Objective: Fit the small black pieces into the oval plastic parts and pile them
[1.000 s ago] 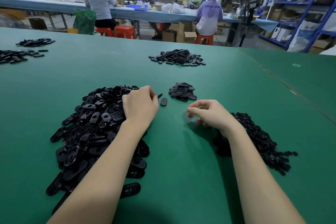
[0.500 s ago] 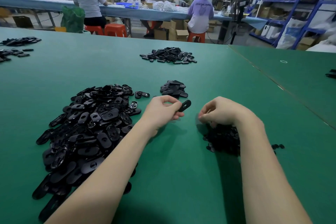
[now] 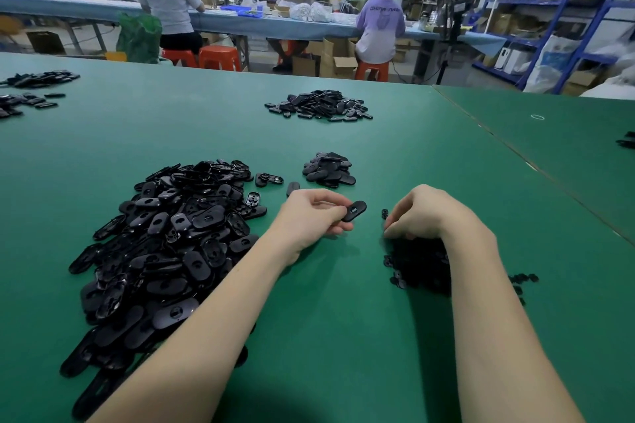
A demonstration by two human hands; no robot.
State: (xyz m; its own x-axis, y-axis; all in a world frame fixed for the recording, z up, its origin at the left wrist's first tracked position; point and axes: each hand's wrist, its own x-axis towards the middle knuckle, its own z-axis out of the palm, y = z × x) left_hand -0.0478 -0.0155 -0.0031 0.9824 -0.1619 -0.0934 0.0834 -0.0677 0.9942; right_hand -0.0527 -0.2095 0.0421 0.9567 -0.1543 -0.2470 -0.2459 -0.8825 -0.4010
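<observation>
Left hand (image 3: 311, 213) at frame centre pinches one oval plastic part (image 3: 354, 210) between thumb and curled fingers, the part sticking out to the right, tilted, with a small slot showing on its face. Right hand (image 3: 421, 215) sits just right of it, apart from the part, fingers curled down onto the heap of small black pieces (image 3: 417, 263) that spreads below and under the wrist; whether it has a piece pinched, I cannot tell, the fingertips are hidden. One stray small piece (image 3: 384, 214) lies between the two hands. Big pile of loose oval parts (image 3: 165, 244) fills the left of the frame, the left forearm crossing its lower edge. Just above the left hand, a small finished stack (image 3: 329, 170) rests on the green table (image 3: 343, 336), with a couple of single ovals (image 3: 269, 178) lying between it and the big pile. Farther up, centre, another flat heap of ovals (image 3: 319, 106); more dark heaps (image 3: 31, 87) at upper left. Beyond the table, people seated on orange stools (image 3: 220, 57) at a long bench.
</observation>
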